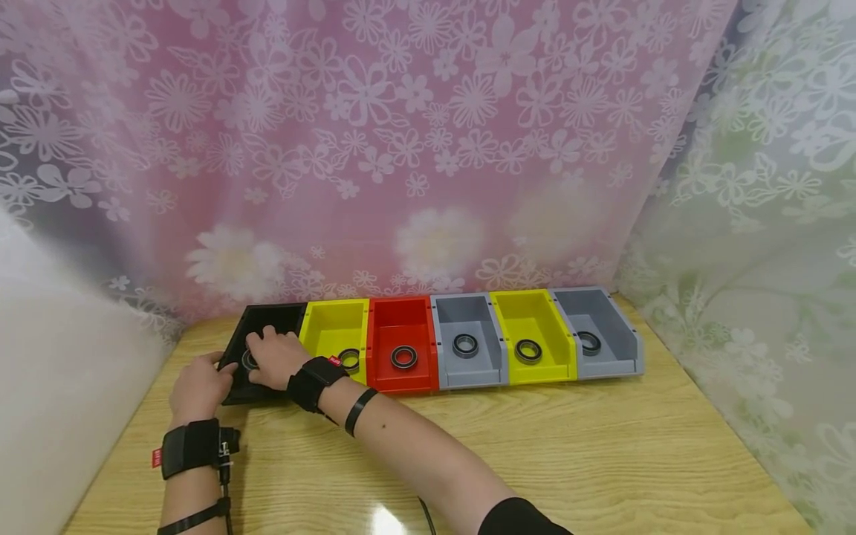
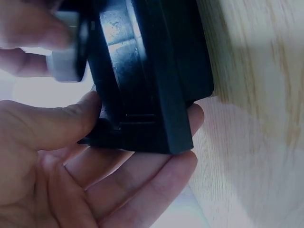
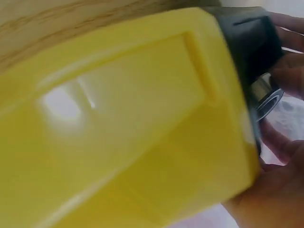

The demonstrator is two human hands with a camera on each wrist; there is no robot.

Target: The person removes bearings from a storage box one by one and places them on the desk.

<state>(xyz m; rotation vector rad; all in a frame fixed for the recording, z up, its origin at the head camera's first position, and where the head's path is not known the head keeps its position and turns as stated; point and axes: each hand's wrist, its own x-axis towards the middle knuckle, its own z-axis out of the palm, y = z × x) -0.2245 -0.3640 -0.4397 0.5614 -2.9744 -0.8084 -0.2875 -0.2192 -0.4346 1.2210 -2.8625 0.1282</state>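
At the far left of the row stands a black bin [image 1: 270, 316]. My left hand [image 1: 200, 386] grips its front left corner; in the left wrist view the thumb lies over the rim and the fingers are against the outside. My right hand [image 1: 276, 358] reaches into the black bin and holds a ring-shaped ball bearing [image 2: 66, 50] between thumb and fingers. The same bearing shows on its edge beside the black wall in the right wrist view, and the hand partly hides it in the head view.
To the right stand a yellow bin [image 1: 336, 312], a red bin [image 1: 401, 316], a grey bin [image 1: 461, 308], another yellow bin [image 1: 524, 308] and another grey bin [image 1: 585, 305], each with one bearing inside. A wooden table [image 1: 535, 446] carries them. Behind hangs a flowered pink curtain [image 1: 428, 148].
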